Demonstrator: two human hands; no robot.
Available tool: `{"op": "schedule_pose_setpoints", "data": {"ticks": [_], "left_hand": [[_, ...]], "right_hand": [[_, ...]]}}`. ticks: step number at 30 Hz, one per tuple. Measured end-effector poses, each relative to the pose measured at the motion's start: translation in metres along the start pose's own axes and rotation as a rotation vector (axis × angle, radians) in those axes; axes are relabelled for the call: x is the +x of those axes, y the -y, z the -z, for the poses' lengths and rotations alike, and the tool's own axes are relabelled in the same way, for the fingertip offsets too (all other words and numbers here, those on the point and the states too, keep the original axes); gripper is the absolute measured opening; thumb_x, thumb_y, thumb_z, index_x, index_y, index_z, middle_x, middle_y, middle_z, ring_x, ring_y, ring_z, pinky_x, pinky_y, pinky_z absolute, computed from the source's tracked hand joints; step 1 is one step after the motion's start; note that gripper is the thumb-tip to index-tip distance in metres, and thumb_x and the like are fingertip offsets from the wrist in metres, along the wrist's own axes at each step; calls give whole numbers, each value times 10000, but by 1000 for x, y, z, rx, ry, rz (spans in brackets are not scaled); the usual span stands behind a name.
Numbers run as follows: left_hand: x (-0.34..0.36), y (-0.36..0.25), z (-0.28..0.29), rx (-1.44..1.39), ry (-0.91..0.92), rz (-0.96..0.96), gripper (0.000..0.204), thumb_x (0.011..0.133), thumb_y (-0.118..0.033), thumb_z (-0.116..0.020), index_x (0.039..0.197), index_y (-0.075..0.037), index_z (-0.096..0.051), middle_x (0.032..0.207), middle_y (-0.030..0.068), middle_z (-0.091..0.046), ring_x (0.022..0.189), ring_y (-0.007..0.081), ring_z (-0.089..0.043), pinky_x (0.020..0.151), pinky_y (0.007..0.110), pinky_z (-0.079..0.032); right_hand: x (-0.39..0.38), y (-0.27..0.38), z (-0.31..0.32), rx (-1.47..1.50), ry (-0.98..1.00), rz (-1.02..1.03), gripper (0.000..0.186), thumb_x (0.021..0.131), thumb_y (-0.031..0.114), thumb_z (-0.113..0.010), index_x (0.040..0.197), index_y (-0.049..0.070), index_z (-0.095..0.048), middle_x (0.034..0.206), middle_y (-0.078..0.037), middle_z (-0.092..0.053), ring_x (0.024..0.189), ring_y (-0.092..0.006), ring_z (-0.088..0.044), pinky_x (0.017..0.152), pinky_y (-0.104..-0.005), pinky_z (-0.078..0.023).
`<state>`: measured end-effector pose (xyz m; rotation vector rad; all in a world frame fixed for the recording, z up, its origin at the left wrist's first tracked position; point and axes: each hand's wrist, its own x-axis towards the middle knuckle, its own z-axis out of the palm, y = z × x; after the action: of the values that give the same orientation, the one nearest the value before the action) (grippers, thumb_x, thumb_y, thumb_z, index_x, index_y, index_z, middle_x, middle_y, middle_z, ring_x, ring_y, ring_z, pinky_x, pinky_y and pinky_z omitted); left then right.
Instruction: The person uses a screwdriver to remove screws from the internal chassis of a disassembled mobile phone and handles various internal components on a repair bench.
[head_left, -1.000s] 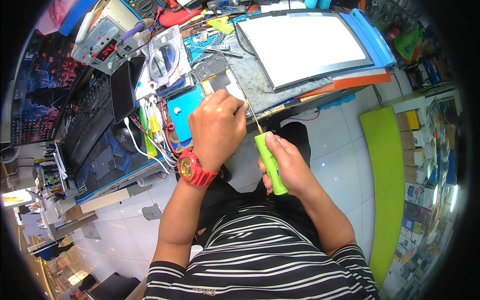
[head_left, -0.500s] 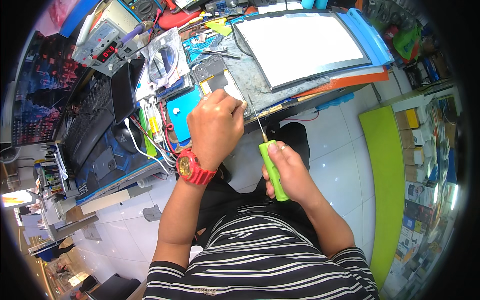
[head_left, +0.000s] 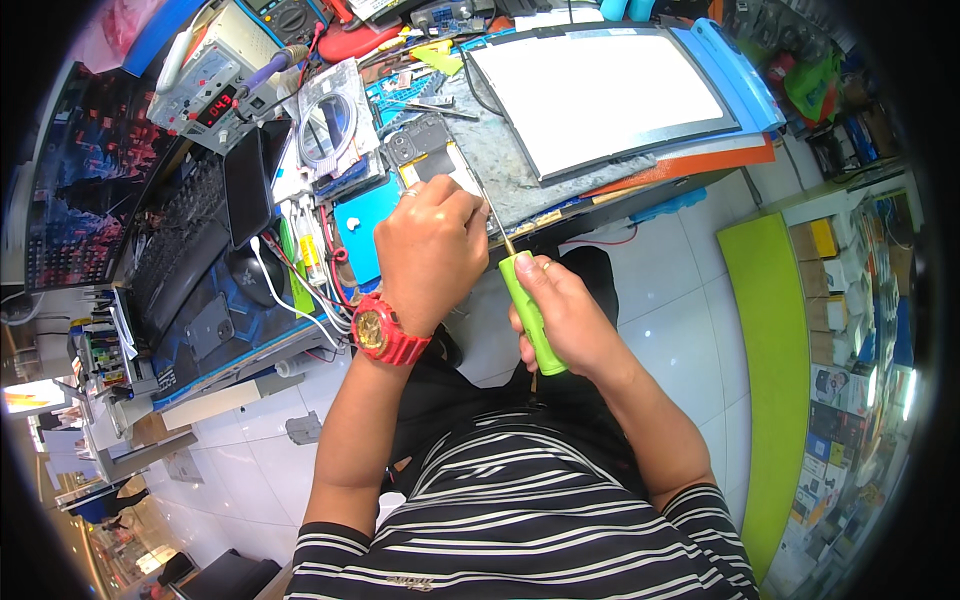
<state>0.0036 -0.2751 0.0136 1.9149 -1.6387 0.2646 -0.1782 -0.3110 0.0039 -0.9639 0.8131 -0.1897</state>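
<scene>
Left hand [head_left: 432, 245]: fingers bunched over near end of phone [head_left: 425, 145]; pinch hidden, cannot tell | Right hand [head_left: 570, 312]: wrapped around green-handled tool [head_left: 535, 325] | Tool shaft [head_left: 507, 243]: angled toward phone's right edge.

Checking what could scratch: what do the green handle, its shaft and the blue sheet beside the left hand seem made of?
Green handle: probably plastic, smooth, with one even, bright colour. Shaft: likely metal, thin, straight and greyish, with a brassy collar at the handle. Blue sheet: possibly silicone or plastic, matte-looking; its flat, even colour leaves that open.
</scene>
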Motion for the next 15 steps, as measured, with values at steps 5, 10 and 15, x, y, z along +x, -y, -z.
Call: {"op": "schedule_pose_setpoints", "data": {"ticks": [5,10,15], "left_hand": [[-1,1,1,-2,18,10,80,831,-115,-784,787,-60,-746,793,65,-672,724,291,-664,630,404,-513],[-1,2,1,-25,14,24,79,829,-112,-786,787,-57,-749,800,72,-680,738,293,-678,642,398,-521],[0,1,2,-26,19,23,84,832,-111,-785,786,-50,-748,797,76,-679,735,295,-676,644,399,-519]], "right_hand": [[2,3,1,19,8,-36,450,1105,494,-454,1105,48,-503,739,-53,-579,475,-141,-584,419,-310,-507],[3,4,1,18,19,-38,449,1103,501,-454,1089,54,-497,740,-52,-578,476,-140,-584,418,-313,-505],[5,1,1,55,27,-38,447,1102,507,-452,1070,62,-488,739,-53,-578,475,-142,-582,419,-314,-505]]}}
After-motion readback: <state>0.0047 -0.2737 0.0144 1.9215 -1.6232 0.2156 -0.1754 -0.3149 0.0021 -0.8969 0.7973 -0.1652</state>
